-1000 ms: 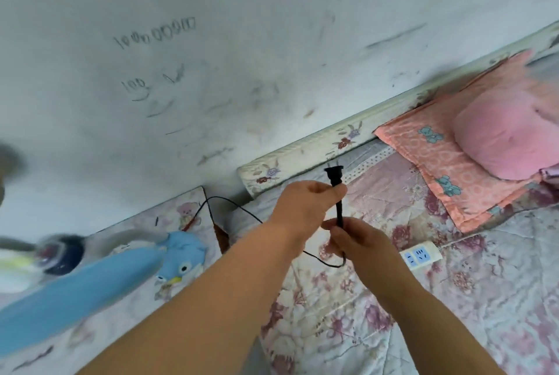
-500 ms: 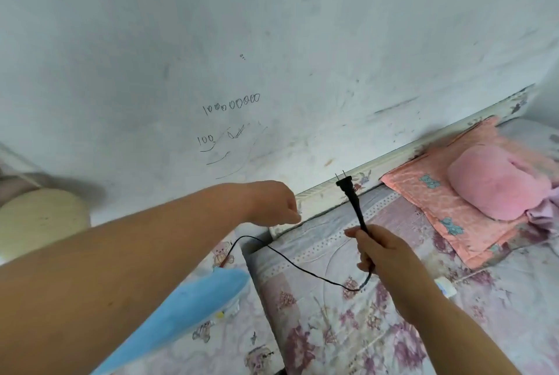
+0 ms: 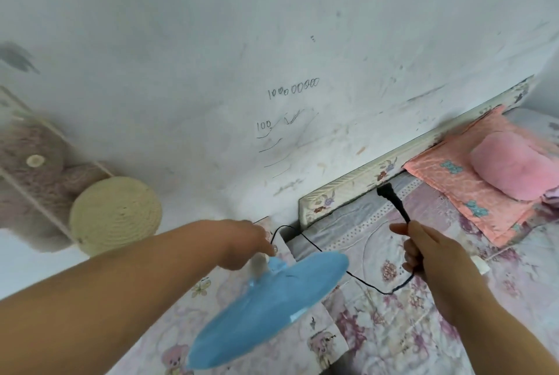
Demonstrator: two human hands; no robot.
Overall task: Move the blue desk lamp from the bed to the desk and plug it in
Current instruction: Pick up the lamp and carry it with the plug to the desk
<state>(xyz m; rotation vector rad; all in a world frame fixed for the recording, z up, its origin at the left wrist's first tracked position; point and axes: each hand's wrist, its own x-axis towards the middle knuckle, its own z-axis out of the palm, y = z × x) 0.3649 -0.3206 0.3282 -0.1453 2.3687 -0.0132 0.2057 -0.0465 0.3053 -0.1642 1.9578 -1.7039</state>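
Observation:
The blue desk lamp (image 3: 266,305) hangs low in the middle above the flowered bedding, its long blue head blurred and pointing down-left. My left hand (image 3: 246,246) reaches down onto the lamp's white neck (image 3: 258,264) and closes around it; the fingers are partly hidden. My right hand (image 3: 423,250) is to the right, shut on the lamp's thin black cord (image 3: 366,282). The black plug (image 3: 384,191) sticks up out of that hand toward the wall. The cord loops from my right hand back behind the lamp. No desk is in view.
A scribbled white wall fills the top. A padded flowered bumper (image 3: 363,181) runs along the bed's edge. A pink pillow (image 3: 472,193) and pink plush (image 3: 511,167) lie at right. A white power strip (image 3: 481,266) peeks out behind my right wrist. A round woven cushion (image 3: 115,214) sits on a shelf at left.
My left hand let go of the plug and dropped down-left onto the lamp's neck. The lamp head swung toward the middle. My right hand keeps the cord, and the view turned left.

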